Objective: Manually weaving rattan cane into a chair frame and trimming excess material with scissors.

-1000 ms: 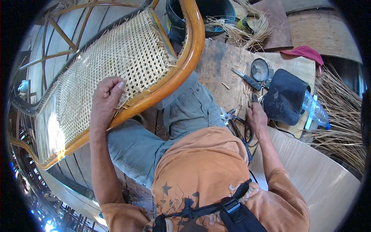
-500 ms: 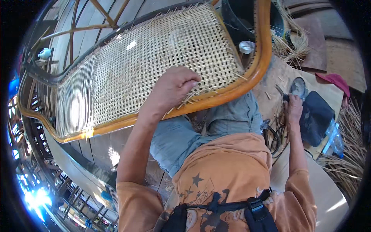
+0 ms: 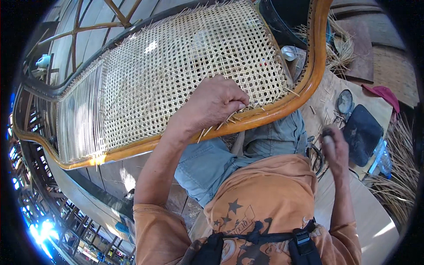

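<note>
My left hand (image 3: 216, 99) is closed in a pinch over the near edge of a woven cane panel (image 3: 176, 66). Whatever its fingertips hold is hidden from view. The panel sits in a curved, varnished wooden frame (image 3: 265, 115) lying across my lap. Short cane ends (image 3: 207, 131) poke out along the frame beside that hand. To the right, my right hand (image 3: 336, 150) is raised above the work surface, its fingers closed round a dark-ended tool (image 3: 327, 132), blurred and mostly covered by the hand.
A round tin (image 3: 344, 101), a black flat piece (image 3: 363, 134) and a clear plastic bottle (image 3: 383, 161) lie at right. Behind them are a red cloth (image 3: 383, 95) and loose cane strands (image 3: 399, 163). A dark bucket (image 3: 282, 22) stands beyond the frame.
My right hand has come down and nearer to me from beside the tin, with the tool. My left hand has shifted slightly right along the frame edge. The frame appears shifted slightly.
</note>
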A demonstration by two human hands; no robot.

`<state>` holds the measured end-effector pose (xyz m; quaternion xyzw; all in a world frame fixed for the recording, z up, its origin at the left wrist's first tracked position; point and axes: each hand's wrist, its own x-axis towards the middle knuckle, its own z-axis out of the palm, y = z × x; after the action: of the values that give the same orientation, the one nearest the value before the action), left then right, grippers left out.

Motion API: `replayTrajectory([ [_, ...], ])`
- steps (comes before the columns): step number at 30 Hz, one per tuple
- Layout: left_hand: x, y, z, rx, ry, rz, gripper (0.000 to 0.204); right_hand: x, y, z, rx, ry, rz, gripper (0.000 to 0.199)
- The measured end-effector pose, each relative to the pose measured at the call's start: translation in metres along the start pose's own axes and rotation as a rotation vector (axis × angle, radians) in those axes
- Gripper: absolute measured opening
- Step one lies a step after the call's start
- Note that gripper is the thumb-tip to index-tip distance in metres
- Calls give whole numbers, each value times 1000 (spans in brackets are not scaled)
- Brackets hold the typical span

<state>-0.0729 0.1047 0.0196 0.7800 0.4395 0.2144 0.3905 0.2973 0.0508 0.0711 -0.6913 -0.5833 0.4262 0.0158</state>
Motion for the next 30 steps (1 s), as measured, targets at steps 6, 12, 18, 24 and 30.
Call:
replayTrajectory([
  [6, -2, -2, -2, -38, -19, 11, 9, 0, -96, 36, -161, -218, -537, 37],
  [12, -4, -5, 1, -45, -48, -11, 12, 14, -120, 44, -310, -281, -501, 41],
  [18, -6, -1, -2, -89, -62, -64, 14, 16, -123, 50, -384, -272, -517, 43],
  [24, -7, 1, 1, -27, -17, -40, 15, 14, -112, 58, -282, -213, -570, 40],
  [30, -9, 3, 8, 52, 91, -12, 13, 16, -110, 64, -194, -177, -581, 39],
])
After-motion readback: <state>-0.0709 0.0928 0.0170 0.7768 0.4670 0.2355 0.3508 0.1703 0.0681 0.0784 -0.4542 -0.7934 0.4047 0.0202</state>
